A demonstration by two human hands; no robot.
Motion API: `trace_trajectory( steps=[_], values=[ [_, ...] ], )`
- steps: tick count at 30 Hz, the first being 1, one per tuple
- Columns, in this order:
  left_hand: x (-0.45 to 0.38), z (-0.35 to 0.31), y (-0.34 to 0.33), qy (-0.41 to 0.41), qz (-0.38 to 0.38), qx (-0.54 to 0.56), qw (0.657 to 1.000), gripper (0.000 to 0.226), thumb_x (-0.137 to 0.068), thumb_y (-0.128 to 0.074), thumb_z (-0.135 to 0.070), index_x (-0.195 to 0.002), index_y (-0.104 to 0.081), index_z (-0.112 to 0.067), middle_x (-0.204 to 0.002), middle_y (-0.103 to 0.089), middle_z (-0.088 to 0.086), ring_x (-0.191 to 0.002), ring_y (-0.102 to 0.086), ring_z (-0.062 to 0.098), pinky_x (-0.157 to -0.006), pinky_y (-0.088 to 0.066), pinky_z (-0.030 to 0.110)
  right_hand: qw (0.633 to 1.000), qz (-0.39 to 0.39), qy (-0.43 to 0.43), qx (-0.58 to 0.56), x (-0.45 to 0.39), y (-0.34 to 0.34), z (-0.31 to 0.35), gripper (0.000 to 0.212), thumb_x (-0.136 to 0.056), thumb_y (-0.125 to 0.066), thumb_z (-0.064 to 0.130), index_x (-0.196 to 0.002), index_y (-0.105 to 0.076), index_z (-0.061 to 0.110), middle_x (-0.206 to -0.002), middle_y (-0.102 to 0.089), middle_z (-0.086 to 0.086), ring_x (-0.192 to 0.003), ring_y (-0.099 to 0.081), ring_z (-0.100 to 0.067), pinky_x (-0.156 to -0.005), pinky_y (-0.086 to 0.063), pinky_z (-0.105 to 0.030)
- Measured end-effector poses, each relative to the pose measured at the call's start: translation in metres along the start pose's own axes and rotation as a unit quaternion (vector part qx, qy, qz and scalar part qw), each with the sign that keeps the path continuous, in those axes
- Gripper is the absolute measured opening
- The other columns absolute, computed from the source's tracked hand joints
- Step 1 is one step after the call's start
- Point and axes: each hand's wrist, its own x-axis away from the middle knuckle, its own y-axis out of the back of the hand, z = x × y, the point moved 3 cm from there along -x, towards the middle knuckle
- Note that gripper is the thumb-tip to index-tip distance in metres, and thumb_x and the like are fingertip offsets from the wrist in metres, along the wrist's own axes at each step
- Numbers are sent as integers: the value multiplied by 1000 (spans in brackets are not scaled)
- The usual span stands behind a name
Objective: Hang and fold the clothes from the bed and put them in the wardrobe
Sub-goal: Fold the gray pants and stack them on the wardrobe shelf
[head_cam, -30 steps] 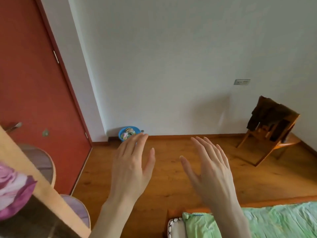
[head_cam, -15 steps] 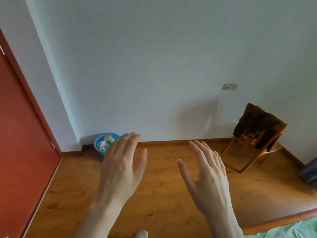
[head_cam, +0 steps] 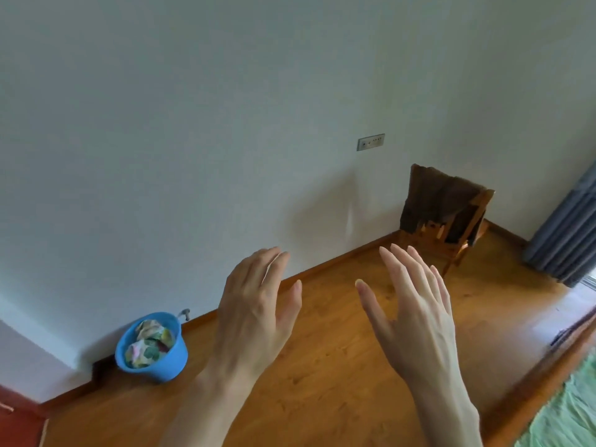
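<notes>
Going left to right here. Down at 7 o'clock a strip of red door [head_cam: 16,424] is peeking into the corner, right where the white wall [head_cam: 193,124] is jogging out and meeting the skirting board [head_cam: 338,261]. Just past that, at about 8 o'clock, a blue bucket [head_cam: 161,366] is sitting on the wooden floor [head_cam: 322,366], tucked against the skirting, with crumpled colourful cloth [head_cam: 148,343] poking out of its top.

Dead centre, both hands are hovering over bare floorboards with nothing in them. The left hand [head_cam: 254,314] is sitting a touch toward 7 o'clock of centre, back to the camera, fingers straight and loose, thumb out to the side. The right hand [head_cam: 416,314] is mirroring it at about 5 o'clock, fingers spread and relaxed. They're well apart from each other and touching nothing.

Up at 2 o'clock a wall socket [head_cam: 371,142] is sitting on the wall, and below it a wooden chair [head_cam: 464,237] is standing in the room corner with dark clothing [head_cam: 435,201] draped over its back. Grey-blue curtains [head_cam: 567,227] are hanging at 3 o'clock.

The bed is only just showing: its wooden frame edge [head_cam: 529,385] is running diagonally at 4 o'clock, with the green bedsheet [head_cam: 567,414] at the corner. The floor between bucket, chair and bed edge is lying open.
</notes>
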Motion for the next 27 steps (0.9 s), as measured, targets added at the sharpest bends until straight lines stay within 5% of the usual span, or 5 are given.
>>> trace_trajectory(
  steps=[8, 18, 27],
  values=[
    [-87, -17, -94, -76, 44, 72, 994, 56, -107, -37, -58, -146, -57, -23, -148, -59, 2, -138, -54, 20, -107, -54, 48, 991, -35, -91, 86, -47, -5, -70, 68, -97, -49, 62, -150, -53, 19, -157, -50, -4, -151, -39, -27, -124, -27, -52],
    [-204, -62, -239, -170, 83, 179, 966, 53, -104, -48, -53, -144, -62, -21, -150, -59, 2, -138, -55, 22, -108, -54, 47, 959, -61, -206, 188, -104, -18, -171, 66, -99, -47, 62, -151, -48, 21, -159, -47, -5, -151, -38, -27, -118, -39, -59],
    [-345, -121, -360, -231, 113, 274, 927, 60, -107, -33, -60, -145, -59, -22, -151, -58, 3, -140, -53, 25, -110, -51, 54, 919, -55, -285, 267, -222, -39, -248, 67, -101, -41, 64, -155, -43, 25, -162, -42, 3, -153, -30, -13, -128, -20, -37]
  ],
)
